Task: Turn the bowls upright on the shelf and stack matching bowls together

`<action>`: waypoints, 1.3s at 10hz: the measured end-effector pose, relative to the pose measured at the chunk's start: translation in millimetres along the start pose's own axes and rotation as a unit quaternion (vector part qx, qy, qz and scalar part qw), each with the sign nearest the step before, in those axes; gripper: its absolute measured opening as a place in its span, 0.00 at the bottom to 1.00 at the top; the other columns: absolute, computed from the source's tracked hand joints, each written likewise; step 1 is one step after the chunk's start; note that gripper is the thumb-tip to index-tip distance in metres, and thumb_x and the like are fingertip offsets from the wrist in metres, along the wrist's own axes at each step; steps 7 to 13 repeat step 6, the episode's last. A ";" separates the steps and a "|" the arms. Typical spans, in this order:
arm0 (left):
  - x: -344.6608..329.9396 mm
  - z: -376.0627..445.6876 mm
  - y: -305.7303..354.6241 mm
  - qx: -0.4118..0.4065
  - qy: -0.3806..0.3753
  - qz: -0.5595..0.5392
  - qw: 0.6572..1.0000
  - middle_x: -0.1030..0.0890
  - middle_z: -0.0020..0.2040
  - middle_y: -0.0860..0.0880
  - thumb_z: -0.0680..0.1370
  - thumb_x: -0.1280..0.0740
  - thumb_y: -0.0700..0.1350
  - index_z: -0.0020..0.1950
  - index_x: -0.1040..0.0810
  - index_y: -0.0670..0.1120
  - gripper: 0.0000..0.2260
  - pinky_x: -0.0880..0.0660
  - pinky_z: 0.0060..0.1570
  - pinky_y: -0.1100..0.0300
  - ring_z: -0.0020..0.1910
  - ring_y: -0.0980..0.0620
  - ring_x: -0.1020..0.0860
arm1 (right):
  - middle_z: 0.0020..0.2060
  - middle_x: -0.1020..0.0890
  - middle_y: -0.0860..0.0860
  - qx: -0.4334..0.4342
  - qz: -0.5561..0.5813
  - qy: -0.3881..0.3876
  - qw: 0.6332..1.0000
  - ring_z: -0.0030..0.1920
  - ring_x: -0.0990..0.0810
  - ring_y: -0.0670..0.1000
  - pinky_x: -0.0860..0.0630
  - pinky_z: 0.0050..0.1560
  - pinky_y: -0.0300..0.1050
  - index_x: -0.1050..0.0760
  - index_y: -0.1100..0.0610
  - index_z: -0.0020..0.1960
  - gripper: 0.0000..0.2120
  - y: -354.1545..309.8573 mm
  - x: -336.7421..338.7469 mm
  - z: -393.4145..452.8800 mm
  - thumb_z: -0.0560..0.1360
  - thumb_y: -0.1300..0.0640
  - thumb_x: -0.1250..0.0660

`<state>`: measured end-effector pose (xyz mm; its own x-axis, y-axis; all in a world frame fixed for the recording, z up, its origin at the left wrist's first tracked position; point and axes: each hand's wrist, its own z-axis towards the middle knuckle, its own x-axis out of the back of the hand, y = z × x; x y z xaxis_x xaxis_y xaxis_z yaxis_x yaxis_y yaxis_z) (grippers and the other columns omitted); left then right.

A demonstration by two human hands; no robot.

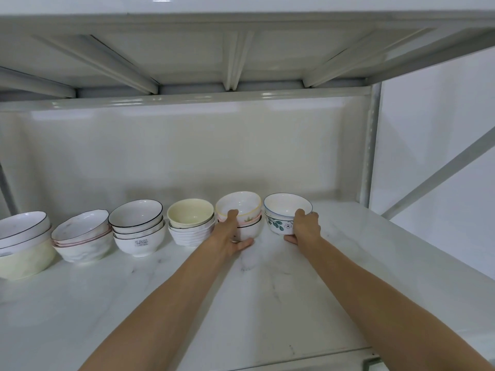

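Several upright bowl stacks line the back of the marble shelf point(267, 290). My left hand point(230, 234) holds the pink-rimmed stack point(242, 207), fingers on its left side and thumb beneath its base. My right hand point(305, 227) grips the blue-rimmed stack with green leaf print point(284, 210), fingers over the right rim and thumb low at the front. To the left stand a cream bowl on ribbed white bowls point(190, 220), a black-rimmed white stack point(136, 226), a marbled pink-rimmed stack point(81, 236) and wide black-rimmed bowls in a pale yellow bowl point(22, 247).
The upper shelf's underside point(241, 54) hangs close above. A metal upright point(371, 145) and a diagonal brace point(442, 170) stand at the right. The white back wall point(187, 151) lies right behind the bowls. The shelf's front edge point(308, 362) is at the bottom.
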<state>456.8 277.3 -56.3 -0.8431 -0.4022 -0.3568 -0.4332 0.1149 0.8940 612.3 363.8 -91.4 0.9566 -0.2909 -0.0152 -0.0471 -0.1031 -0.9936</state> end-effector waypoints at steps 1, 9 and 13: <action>-1.4 0.2 -0.4 -0.003 0.006 -0.004 1.000 0.36 0.70 0.42 0.78 0.34 0.51 0.72 0.35 0.47 0.24 0.21 0.49 0.46 0.58 0.43 0.29 | 0.63 0.31 0.61 0.002 -0.007 0.010 1.000 0.54 0.22 0.65 0.17 0.43 0.59 0.38 0.58 0.69 0.23 -0.2 -1.9 -3.6 0.77 0.50 0.45; 14.2 -25.6 -19.5 -0.018 -0.012 0.092 0.995 0.29 0.51 0.46 0.78 0.35 0.52 0.58 0.33 0.43 0.16 0.22 0.47 0.50 0.45 0.43 0.23 | 0.59 0.28 0.59 -0.026 0.007 0.010 1.000 0.50 0.18 0.64 0.18 0.31 0.52 0.37 0.61 0.64 0.28 6.4 12.3 -19.9 0.77 0.39 0.48; 14.2 -25.6 -19.5 -0.018 -0.012 0.092 0.995 0.29 0.51 0.46 0.78 0.35 0.52 0.58 0.33 0.43 0.16 0.22 0.47 0.50 0.45 0.43 0.23 | 0.59 0.28 0.59 -0.026 0.007 0.010 1.000 0.50 0.18 0.64 0.18 0.31 0.52 0.37 0.61 0.64 0.28 6.4 12.3 -19.9 0.77 0.39 0.48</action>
